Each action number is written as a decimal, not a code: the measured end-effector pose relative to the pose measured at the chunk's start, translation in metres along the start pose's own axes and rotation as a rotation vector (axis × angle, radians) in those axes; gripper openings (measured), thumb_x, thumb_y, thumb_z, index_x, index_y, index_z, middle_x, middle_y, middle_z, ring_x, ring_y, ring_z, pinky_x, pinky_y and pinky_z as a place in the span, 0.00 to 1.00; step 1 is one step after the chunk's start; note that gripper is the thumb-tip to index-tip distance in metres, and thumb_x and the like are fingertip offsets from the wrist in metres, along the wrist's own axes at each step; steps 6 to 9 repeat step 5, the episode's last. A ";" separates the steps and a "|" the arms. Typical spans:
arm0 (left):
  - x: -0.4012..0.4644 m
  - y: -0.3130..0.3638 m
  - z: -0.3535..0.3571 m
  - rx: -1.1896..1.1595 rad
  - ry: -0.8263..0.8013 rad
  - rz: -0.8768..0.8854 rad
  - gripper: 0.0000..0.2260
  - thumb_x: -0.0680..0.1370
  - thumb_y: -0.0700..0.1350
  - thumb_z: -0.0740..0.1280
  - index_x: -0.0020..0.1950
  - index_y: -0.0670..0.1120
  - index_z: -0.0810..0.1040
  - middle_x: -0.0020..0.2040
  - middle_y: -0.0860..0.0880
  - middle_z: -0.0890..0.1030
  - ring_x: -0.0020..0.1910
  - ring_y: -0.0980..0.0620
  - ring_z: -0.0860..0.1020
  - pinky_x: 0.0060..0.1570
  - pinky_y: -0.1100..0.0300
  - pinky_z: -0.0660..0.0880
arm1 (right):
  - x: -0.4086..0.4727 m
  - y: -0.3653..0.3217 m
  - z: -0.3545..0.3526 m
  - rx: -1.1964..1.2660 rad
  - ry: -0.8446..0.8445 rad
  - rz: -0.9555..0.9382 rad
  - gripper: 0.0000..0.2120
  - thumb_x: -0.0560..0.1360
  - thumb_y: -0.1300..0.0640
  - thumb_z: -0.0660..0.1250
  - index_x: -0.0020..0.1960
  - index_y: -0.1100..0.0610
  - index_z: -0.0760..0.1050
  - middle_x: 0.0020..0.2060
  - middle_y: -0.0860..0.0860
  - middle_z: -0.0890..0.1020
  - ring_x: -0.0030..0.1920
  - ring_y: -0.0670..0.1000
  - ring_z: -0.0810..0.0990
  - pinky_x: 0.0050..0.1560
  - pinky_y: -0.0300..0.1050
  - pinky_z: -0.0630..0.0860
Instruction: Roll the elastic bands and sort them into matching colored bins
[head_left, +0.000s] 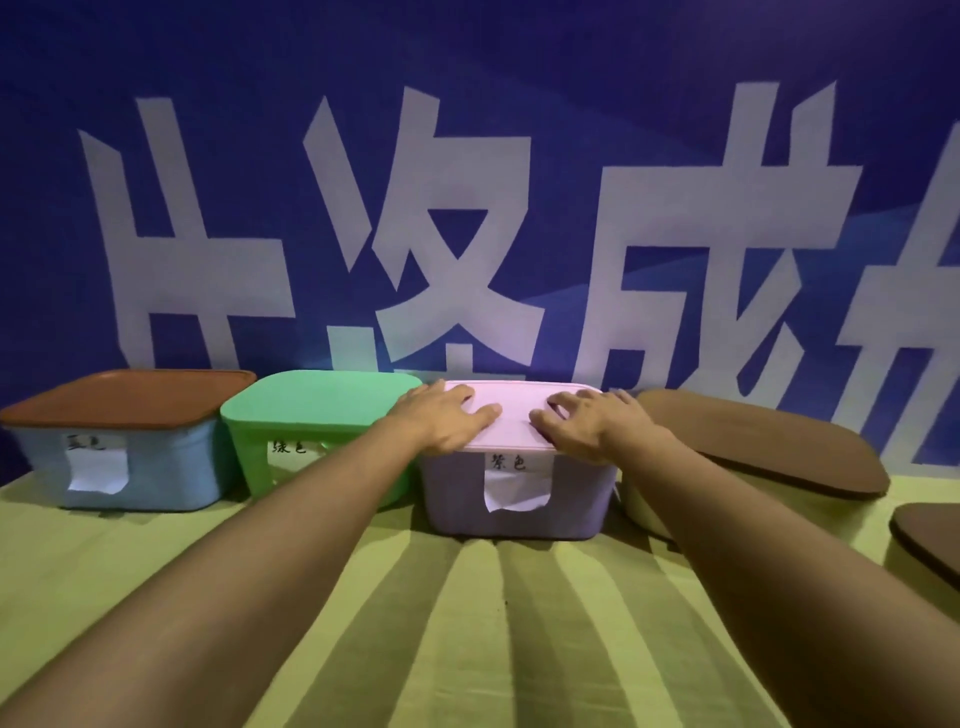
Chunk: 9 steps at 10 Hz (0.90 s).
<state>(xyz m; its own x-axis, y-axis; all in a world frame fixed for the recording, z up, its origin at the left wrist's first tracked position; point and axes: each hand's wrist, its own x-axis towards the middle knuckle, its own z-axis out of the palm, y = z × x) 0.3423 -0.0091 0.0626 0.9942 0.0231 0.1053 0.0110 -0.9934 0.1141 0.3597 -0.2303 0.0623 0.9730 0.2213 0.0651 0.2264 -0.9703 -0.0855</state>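
A purple bin (519, 512) with a pale pink lid (514, 410) stands in the middle of the row, a paper label on its front. Both my hands lie on that lid. My left hand (447, 415) rests flat on its left part, fingers spread. My right hand (584, 418) rests on its right part, fingers slightly bent onto the lid. To the left stand a green bin (311, 415) with its green lid on and a blue bin (156, 473) with a brown lid. No elastic bands are in view.
A pale bin (644, 509) with a brown lid (753, 441) lying tilted across it sits right of the purple one. Another brown lid (930, 540) shows at the right edge. A yellow-green cloth (467, 623) covers the table. A blue banner hangs behind.
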 end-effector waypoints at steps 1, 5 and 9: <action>-0.004 0.001 0.001 -0.037 0.036 -0.003 0.34 0.80 0.72 0.48 0.81 0.55 0.63 0.82 0.45 0.61 0.79 0.39 0.61 0.77 0.40 0.61 | -0.004 -0.003 0.000 0.034 0.003 0.002 0.34 0.81 0.30 0.44 0.82 0.44 0.58 0.82 0.52 0.61 0.82 0.58 0.57 0.81 0.64 0.46; -0.053 0.002 -0.013 -0.356 0.317 -0.117 0.26 0.83 0.65 0.55 0.75 0.52 0.72 0.74 0.45 0.70 0.70 0.43 0.70 0.69 0.46 0.69 | -0.060 -0.021 -0.019 0.112 0.326 0.088 0.26 0.84 0.37 0.52 0.72 0.52 0.73 0.69 0.55 0.77 0.66 0.57 0.76 0.68 0.57 0.73; -0.053 0.002 -0.013 -0.356 0.317 -0.117 0.26 0.83 0.65 0.55 0.75 0.52 0.72 0.74 0.45 0.70 0.70 0.43 0.70 0.69 0.46 0.69 | -0.060 -0.021 -0.019 0.112 0.326 0.088 0.26 0.84 0.37 0.52 0.72 0.52 0.73 0.69 0.55 0.77 0.66 0.57 0.76 0.68 0.57 0.73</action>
